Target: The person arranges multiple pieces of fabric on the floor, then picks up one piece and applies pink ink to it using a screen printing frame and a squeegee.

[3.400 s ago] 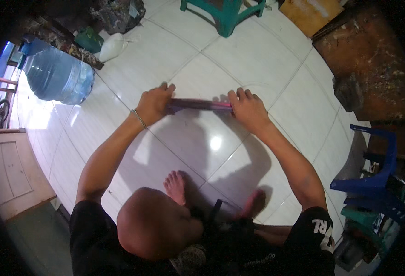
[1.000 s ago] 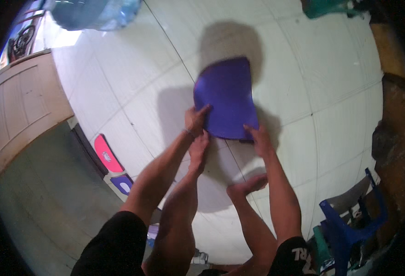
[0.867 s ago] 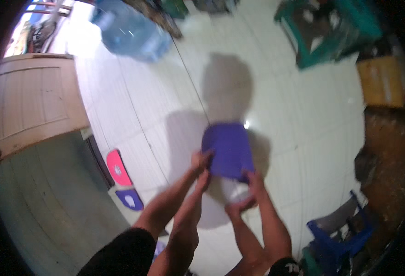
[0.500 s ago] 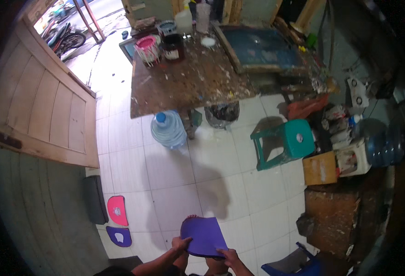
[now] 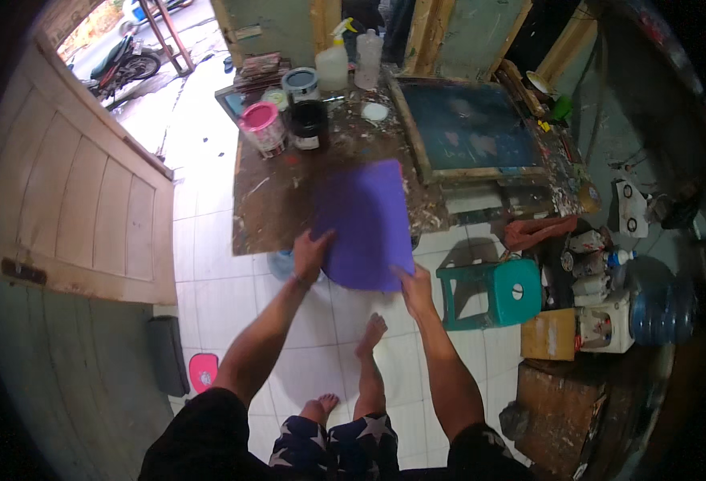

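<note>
Between my hands is a purple sheet [image 5: 365, 228] with one rounded end, held out over the near part of the paint-stained wooden table [image 5: 269, 200]. My left hand [image 5: 310, 255] grips its left edge, thumb on top. At its near right corner my right hand [image 5: 414, 287] pinches the edge. The fingers under the sheet are hidden. Beyond it on the table stand a pink paint can [image 5: 263, 128], a dark jar [image 5: 309, 124] and a grey-rimmed can [image 5: 300, 82]. A framed printing screen [image 5: 473, 128] lies to the right.
A green stool [image 5: 501, 295] stands right of my arms, with a cardboard box [image 5: 548, 335] and a large water bottle [image 5: 664, 313] past it. A wooden door [image 5: 88, 200] is at the left. On the floor lies a pink rounded piece [image 5: 204, 371].
Both hands have carried the purple sheet forward and up, from low in front of me to over the table's near edge. My view has moved closer to the table.
</note>
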Available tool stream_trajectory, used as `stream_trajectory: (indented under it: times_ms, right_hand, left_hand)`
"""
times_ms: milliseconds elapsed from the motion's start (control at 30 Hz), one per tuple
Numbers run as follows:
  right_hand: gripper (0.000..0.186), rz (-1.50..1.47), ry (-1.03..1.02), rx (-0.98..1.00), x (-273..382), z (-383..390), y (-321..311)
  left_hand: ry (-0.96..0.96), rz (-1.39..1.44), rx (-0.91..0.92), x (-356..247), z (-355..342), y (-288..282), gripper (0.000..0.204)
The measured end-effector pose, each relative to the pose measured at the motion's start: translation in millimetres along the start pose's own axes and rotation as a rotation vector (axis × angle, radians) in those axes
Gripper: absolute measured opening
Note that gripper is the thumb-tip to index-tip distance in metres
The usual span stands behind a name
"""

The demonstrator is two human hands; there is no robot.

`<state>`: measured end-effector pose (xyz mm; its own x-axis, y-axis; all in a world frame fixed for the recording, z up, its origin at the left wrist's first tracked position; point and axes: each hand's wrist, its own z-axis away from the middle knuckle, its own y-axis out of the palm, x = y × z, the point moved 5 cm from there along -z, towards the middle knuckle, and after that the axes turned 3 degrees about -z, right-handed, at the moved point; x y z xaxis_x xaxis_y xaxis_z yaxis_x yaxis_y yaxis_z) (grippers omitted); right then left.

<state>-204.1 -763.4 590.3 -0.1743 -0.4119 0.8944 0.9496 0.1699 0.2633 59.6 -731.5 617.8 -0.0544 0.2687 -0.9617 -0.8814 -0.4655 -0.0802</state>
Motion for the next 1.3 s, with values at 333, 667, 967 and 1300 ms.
stream_trajectory:
  times_ms: [333, 667, 967, 1300]
  right_hand:
    - [0.047, 0.575, 0.066, 0.053, -14.1, -158.3, 21.0]
    - [0.043, -0.119, 0.183, 0.050, -6.1, -87.5, -142.0]
    - [0.084, 1.081, 0.626, -0.615, -8.8, -62.9, -459.7]
    - [0.021, 1.850, 0.060, -0.107, -118.5, -136.8, -522.4]
  left_hand:
    - [-0.196, 0.043, -0.131, 60.7, -135.0, -5.3, 0.044]
    - [-0.294, -0.163, -0.161, 58.2, -144.7, -8.7, 0.066]
    - [-0.490, 0.297, -0.039, 54.4, -124.7, 24.1, 0.074]
    - [-0.503, 0.110, -0.108, 39.5, -128.0, -17.2, 0.053]
